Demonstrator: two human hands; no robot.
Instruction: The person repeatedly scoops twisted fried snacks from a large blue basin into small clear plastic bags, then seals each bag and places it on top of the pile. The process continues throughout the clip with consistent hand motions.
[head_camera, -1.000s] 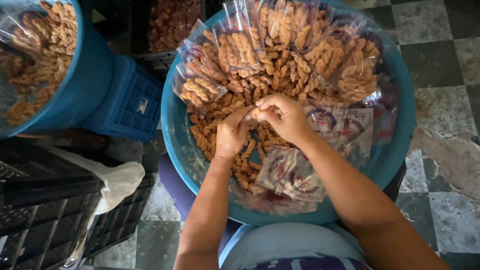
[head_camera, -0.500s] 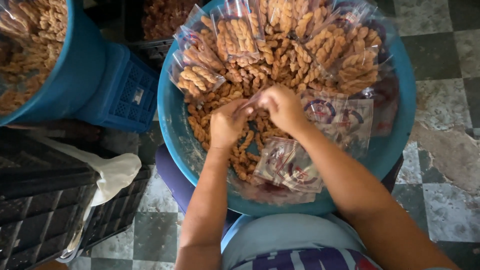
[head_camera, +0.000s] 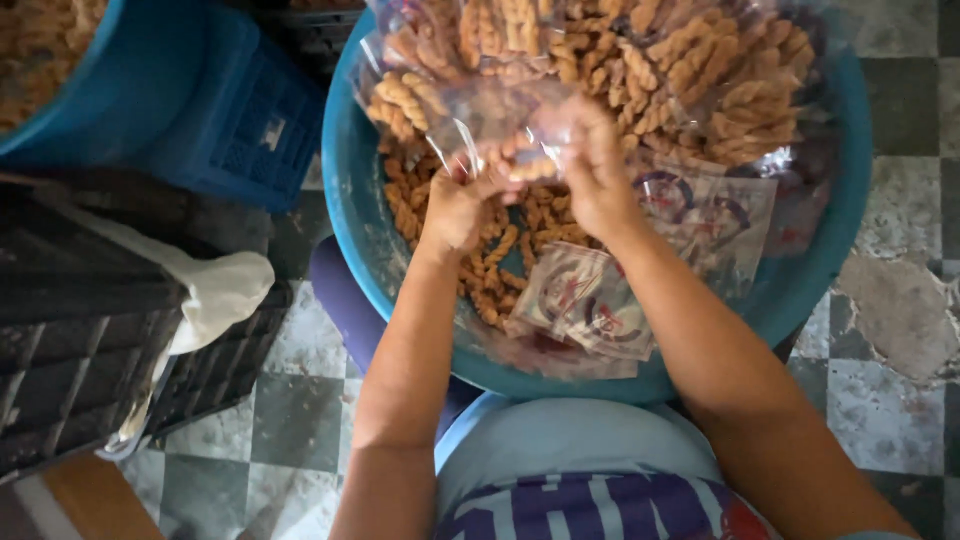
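Clear plastic bag (head_camera: 490, 120), crinkled and holding twisted golden snacks (head_camera: 535, 168), pinched by both hands (head_camera: 525, 180)

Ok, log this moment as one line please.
left hand: grips clear bag | right hand: grips same bag | below: teal basin of twisted fried snacks | filled bags at far side

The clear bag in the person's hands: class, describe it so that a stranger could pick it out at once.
Find the big blue tub of twisted fried snacks. Above its middle, the left hand and right hand hold up a clear bag. Unlike the filled bags at the far rim and the flat printed bags below, it is nearly empty and held up.
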